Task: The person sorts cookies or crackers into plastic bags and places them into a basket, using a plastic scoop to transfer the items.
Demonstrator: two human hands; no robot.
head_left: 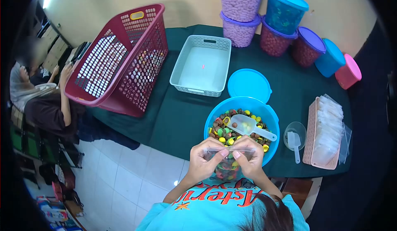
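Note:
A clear plastic bag (226,169) with brown, green, red and yellow candies inside hangs between my two hands. My left hand (203,158) pinches the left part of its top edge, thumb in front. The right part of that edge is gripped the same way by my right hand (249,156). Just beyond my hands stands a blue tub (274,125) of similar colourful candies. On the candies lies a translucent scoop (250,125), its handle pointing right. My fingers behind the bag are partly hidden.
A blue lid (249,85) lies behind the tub. Left of it are a grey basket (177,71) and a tall maroon basket (136,61). A small bowl (304,127) with a white scoop and a pink basket (310,142) of clear bags stand right. Lidded tubs (283,16) line the wall. Another person (49,102) sits left.

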